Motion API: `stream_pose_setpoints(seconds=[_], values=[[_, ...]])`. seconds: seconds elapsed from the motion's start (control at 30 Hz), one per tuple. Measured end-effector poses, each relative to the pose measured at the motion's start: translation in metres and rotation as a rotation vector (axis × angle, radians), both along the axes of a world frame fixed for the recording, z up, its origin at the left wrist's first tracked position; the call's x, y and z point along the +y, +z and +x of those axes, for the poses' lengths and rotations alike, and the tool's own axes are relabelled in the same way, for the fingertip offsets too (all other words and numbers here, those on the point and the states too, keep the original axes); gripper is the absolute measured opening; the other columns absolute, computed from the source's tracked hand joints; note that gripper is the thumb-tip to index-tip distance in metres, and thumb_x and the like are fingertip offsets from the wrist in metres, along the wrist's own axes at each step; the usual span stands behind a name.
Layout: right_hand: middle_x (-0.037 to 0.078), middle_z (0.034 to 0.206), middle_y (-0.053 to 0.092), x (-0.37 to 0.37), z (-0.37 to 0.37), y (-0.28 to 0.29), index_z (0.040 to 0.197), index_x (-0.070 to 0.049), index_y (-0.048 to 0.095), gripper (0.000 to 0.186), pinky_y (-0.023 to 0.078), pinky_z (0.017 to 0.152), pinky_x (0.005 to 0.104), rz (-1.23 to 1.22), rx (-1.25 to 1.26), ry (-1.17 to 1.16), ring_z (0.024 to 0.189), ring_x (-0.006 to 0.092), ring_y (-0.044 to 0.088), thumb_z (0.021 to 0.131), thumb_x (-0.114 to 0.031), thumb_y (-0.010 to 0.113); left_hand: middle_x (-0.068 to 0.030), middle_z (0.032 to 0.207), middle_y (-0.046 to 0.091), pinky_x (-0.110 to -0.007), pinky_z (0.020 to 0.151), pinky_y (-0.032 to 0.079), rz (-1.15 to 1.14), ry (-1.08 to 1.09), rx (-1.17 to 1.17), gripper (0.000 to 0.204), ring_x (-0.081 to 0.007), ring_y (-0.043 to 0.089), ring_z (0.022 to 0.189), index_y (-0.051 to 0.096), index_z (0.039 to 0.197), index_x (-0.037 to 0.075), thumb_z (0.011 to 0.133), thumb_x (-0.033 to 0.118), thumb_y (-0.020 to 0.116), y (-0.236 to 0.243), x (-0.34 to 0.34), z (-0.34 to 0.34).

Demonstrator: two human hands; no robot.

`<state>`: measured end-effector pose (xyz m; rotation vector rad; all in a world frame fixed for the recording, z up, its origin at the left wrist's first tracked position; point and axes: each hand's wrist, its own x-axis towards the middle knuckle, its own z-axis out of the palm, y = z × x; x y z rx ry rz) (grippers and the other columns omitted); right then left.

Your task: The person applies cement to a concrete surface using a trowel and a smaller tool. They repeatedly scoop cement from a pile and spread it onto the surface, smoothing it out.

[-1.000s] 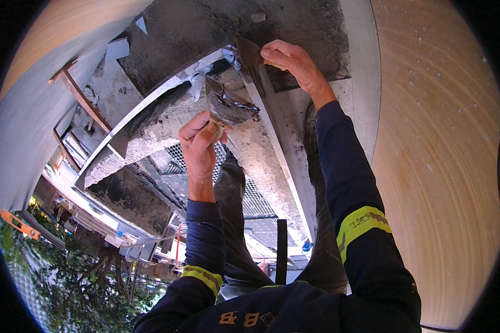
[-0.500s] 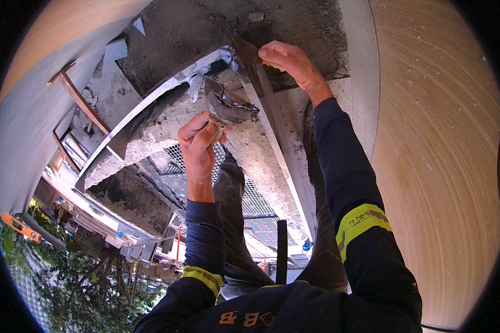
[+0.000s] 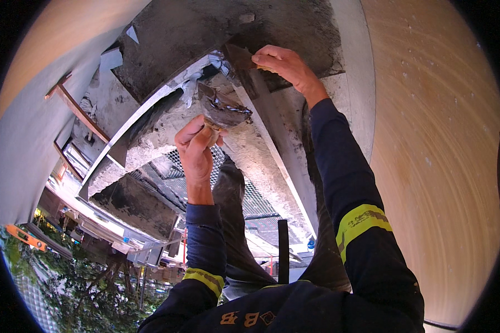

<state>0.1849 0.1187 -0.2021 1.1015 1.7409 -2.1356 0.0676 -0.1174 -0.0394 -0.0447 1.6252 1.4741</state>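
My left hand (image 3: pixel 197 147), closed around the light handle of a putty knife, holds its wide blade (image 3: pixel 222 104), smeared with dark grey material, below the corner of a metal beam. My right hand (image 3: pixel 278 65) grips a second, dark scraper blade (image 3: pixel 237 55) by its handle, at the upper end of the long grey beam (image 3: pixel 272 144). A pale smeared strip (image 3: pixel 144 111) runs diagonally up to that corner, with crumpled whitish scraps (image 3: pixel 189 89) hanging near it. Part of each handle is hidden by my fingers.
A curved wooden panel (image 3: pixel 439 166) rises at the right, a pale curved wall (image 3: pixel 33 144) at the left. Wooden frame pieces (image 3: pixel 83 111) lie at the left. Below are a perforated metal grating (image 3: pixel 255 197) and my legs. An orange level (image 3: pixel 25 237) and foliage (image 3: pixel 83 277) show at lower left.
Both hands and their blades appear slightly farther left and a little lower, along with much of the surroundings, as the view shifts slightly. Both grips look the same.
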Motion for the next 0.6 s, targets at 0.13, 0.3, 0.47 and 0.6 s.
stream_pose_setpoints(seconds=[0.13,0.3,0.47,0.6], values=[[0.005,0.101,0.073,-0.003,0.006,-0.001,0.109,-0.013,0.077,0.046,0.051,0.088,0.0353,-0.024,-0.043,-0.005,0.098,0.0206,0.067,0.094,-0.055,0.07,-0.0149,0.088,0.075,-0.03,0.062,0.054,0.088,0.039,-0.025,0.03,-0.0163,0.068,0.07,0.074,0.111,-0.009,0.094,0.012,0.061,-0.001,0.004,0.001],[0.008,0.099,0.073,-0.006,0.015,-0.006,0.108,-0.013,0.077,0.049,0.051,0.085,0.0407,-0.045,-0.107,0.017,0.095,0.0246,0.068,0.093,-0.059,0.07,-0.0145,0.087,0.075,-0.03,0.062,0.053,0.063,0.045,-0.023,0.03,-0.0161,0.067,0.068,0.074,0.111,-0.009,0.094,0.013,0.062,0.001,0.009,0.002],[0.007,0.095,0.071,0.0,0.05,-0.004,0.104,-0.009,0.076,0.046,0.049,0.078,0.0386,0.199,-0.276,0.205,0.088,0.0212,0.065,0.092,-0.054,0.07,-0.0136,0.087,0.075,-0.029,0.061,0.052,0.063,0.045,-0.037,0.029,-0.0153,0.066,0.068,0.074,0.111,-0.009,0.094,0.011,0.062,0.002,0.013,-0.001],[0.0,0.085,0.062,0.023,0.066,0.069,0.106,-0.007,0.07,0.035,0.043,0.071,0.0275,-0.242,-0.124,-0.108,0.08,0.0106,0.056,0.094,-0.04,0.071,-0.0115,0.086,0.074,-0.027,0.061,0.05,0.005,0.05,-0.013,0.026,-0.0143,0.065,0.068,0.075,0.108,-0.008,0.094,0.01,0.062,0.004,0.009,0.0]])
